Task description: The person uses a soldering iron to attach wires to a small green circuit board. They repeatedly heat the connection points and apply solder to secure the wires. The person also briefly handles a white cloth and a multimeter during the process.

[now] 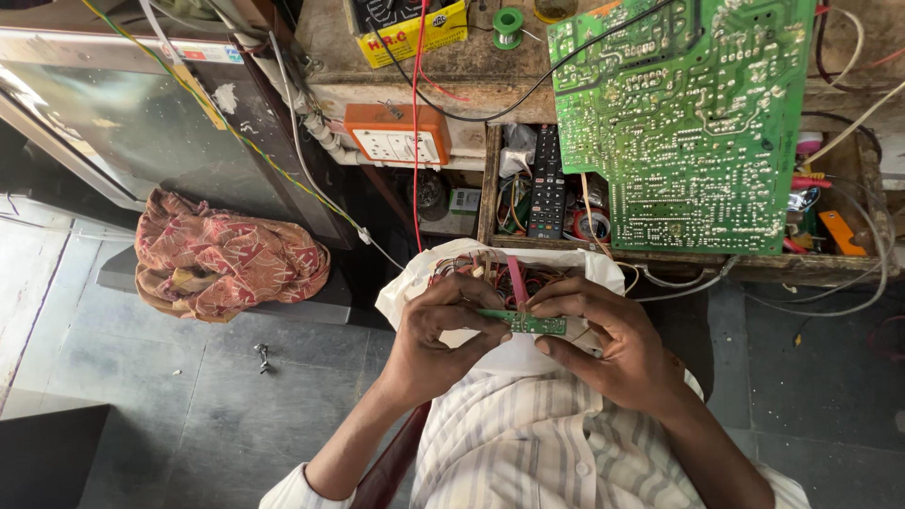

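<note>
Here, the left hand (438,325) and right hand (603,339) are both pinching a small green circuit board (524,323), holding it over a white bag (514,353) of wires near the desk (471,80) bearing a large green board (683,123).

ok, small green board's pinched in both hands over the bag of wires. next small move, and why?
Probably lift the small green board clear of the white bag. The left hand and right hand pinch its two ends, but a pink ribbon and loose wires sit right behind it, crowding the view.
</note>
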